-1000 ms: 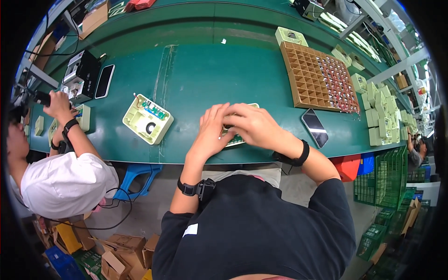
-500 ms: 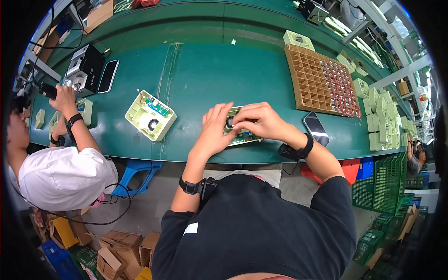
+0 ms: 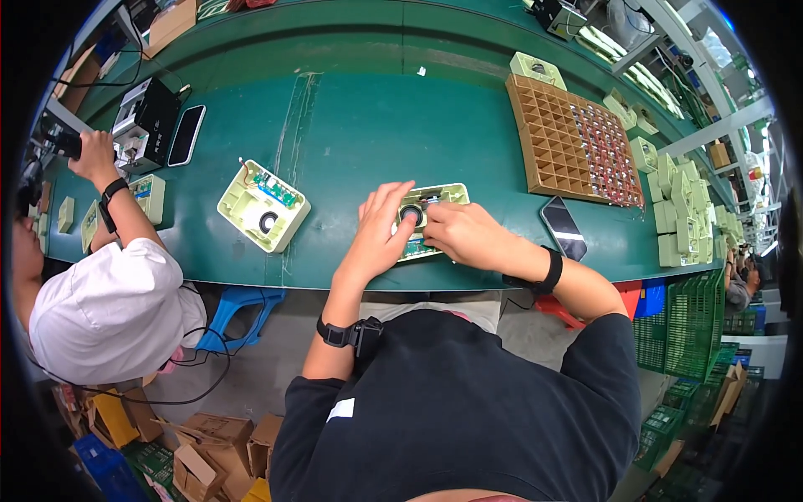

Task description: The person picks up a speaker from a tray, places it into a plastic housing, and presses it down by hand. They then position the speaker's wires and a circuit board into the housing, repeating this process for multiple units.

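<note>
A pale green plastic housing (image 3: 452,194) lies on the bench in front of me. Inside it are a round black speaker (image 3: 410,216) and a green circuit board (image 3: 415,248). My left hand (image 3: 376,230) grips the housing's left side, its fingers long against the edge and its thumb near the speaker. My right hand (image 3: 464,233) reaches in from the right, fingers bent and pinched together over the housing's interior. Whatever those fingertips hold is hidden. A second housing (image 3: 288,229), with its own speaker and circuit board, rests to the left.
A cardboard divider tray (image 3: 544,138) with small red-wired parts stands at the right, near a phone (image 3: 564,228). Stacked pale green housings (image 3: 679,205) line the right end. At left, a co-worker's hand (image 3: 94,159) is beside a black box device (image 3: 149,124) and another phone (image 3: 186,135).
My right hand has shifted right and down from the speaker, uncovering more of the housing. The left hand stays at the housing's left side. The co-worker's raised hand has moved slightly left and up.
</note>
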### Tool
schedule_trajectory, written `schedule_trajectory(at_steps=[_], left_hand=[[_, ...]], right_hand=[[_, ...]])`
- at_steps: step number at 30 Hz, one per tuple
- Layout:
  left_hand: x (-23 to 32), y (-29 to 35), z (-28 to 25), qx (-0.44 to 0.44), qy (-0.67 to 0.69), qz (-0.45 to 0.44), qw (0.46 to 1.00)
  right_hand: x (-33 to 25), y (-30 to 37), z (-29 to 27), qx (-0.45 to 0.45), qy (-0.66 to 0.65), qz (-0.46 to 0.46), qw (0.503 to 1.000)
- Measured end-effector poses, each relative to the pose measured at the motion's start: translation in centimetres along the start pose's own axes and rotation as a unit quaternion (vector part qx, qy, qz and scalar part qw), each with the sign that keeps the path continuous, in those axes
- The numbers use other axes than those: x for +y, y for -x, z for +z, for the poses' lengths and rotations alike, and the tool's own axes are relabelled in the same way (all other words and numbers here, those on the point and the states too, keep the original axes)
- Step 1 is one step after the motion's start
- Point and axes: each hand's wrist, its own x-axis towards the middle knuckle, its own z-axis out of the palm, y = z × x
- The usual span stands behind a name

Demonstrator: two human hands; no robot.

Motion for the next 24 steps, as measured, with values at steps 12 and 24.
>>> schedule_trajectory(at_steps=[12,24], left_hand=[[-0.3,0.0,0.3,0.023,-0.008,0.016,1.000],[0.2,-0.1,-0.2,0.008,-0.012,-0.006,1.000]], right_hand=[[-3.3,-0.9,1.7,-0.037,0.263,0.001,0.964],[-0.3,-1.7,2.5,0.011,0.085,0.010,0.996]])
